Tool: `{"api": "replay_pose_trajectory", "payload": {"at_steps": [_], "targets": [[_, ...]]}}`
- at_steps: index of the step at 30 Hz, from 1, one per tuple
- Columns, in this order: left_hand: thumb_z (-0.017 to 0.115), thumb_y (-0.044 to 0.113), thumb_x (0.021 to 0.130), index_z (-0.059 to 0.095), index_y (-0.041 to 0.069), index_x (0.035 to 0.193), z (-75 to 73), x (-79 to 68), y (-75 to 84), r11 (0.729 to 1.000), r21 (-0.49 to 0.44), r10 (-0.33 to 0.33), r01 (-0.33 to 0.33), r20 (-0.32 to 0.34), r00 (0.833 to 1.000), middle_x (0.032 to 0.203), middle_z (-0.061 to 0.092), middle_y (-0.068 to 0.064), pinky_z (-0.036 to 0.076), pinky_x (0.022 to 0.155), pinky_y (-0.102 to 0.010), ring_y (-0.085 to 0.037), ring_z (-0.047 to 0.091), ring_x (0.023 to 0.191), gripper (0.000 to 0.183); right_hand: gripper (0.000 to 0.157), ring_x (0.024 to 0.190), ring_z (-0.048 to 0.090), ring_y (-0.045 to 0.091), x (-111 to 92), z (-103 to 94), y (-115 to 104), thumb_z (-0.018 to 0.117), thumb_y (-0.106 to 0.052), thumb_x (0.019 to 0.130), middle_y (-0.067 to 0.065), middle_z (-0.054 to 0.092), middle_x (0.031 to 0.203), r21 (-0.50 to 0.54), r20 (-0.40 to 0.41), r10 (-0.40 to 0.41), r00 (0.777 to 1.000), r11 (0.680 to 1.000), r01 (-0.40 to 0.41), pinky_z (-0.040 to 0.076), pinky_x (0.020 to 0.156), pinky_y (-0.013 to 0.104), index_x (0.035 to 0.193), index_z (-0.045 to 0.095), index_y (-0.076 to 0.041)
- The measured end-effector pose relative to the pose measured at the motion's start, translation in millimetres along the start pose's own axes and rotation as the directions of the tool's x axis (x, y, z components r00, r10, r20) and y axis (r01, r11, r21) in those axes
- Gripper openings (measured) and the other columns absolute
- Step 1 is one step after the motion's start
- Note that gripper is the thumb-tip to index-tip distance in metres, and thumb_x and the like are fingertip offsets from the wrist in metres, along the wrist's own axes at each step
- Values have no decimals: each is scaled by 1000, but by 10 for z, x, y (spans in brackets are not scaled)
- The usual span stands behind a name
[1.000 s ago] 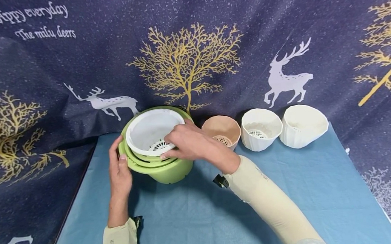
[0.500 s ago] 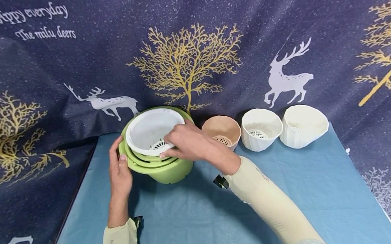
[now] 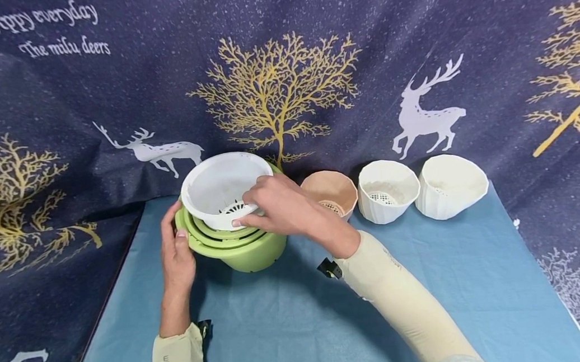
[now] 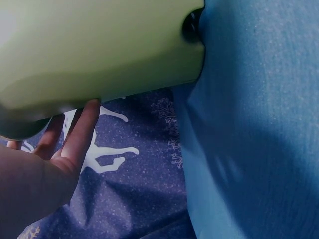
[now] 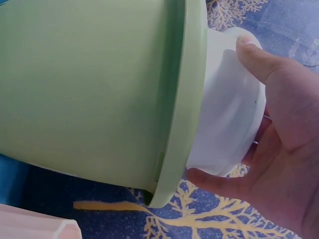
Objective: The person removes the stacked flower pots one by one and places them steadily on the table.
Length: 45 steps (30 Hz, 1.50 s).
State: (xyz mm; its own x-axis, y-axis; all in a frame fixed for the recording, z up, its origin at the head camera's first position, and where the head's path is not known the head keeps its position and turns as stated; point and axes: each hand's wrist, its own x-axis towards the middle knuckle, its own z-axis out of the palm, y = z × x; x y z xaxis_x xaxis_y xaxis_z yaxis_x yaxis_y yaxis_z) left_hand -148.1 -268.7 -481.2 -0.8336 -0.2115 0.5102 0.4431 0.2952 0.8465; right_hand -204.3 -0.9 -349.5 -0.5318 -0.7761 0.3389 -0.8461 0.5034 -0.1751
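Observation:
A round white flower pot with a slotted bottom sits tilted, partly inside a stack of nested green flower pots at the table's back left. My right hand pinches the white pot's near right rim, with the thumb outside and the other fingers over the edge. In the right wrist view the white pot stands out beyond the rim of the outer green pot. My left hand grips the outer green pot's left rim, thumb on top. Its fingers lie against that pot's side in the left wrist view.
To the right stand a terracotta-coloured pot and two faceted white pots, one in the middle and one at the end. A dark blue printed cloth hangs right behind them. Blue cloth covers the table.
My right hand has raised the white pot slightly up and to the left, so more of the green rims shows below it. My left hand has stayed in place.

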Motion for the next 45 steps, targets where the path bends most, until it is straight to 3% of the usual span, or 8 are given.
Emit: {"api": "replay_pose_trajectory", "payload": {"at_steps": [9,24,35,45], "targets": [[36,14,111,43,12,162,-12,-5,19,1000,25,-18,18,8,1000,157,47,-8,39,108,-20,-14,48,136,51,41,70,52,16,-13,-41,-15,77,-52,95,-7,55,67,21,-145,-21,989,999,25,43,66,38,75,65,-17],[36,13,110,42,8,161,-11,8,-15,1000,25,8,-9,10,1000,160,46,-12,37,109,-21,-14,48,137,52,44,73,55,15,-45,-123,-16,80,-52,92,-8,57,67,38,-259,-23,966,999,34,45,75,39,71,61,-18],[36,14,111,42,9,162,-17,5,-25,999,33,13,-13,10,1000,164,43,-13,35,111,-21,-14,46,141,51,38,78,56,19,-77,-159,-6,84,-42,90,-6,60,71,40,-415,-64,908,995,88,47,83,41,72,62,-16],[35,11,109,42,8,161,-18,-2,-7,999,42,2,-2,8,1000,162,44,-14,36,109,-19,-11,46,140,53,38,79,55,22,-118,-206,11,86,-38,87,-2,62,74,45,-508,-78,858,992,117,45,85,42,73,62,-12]]}}
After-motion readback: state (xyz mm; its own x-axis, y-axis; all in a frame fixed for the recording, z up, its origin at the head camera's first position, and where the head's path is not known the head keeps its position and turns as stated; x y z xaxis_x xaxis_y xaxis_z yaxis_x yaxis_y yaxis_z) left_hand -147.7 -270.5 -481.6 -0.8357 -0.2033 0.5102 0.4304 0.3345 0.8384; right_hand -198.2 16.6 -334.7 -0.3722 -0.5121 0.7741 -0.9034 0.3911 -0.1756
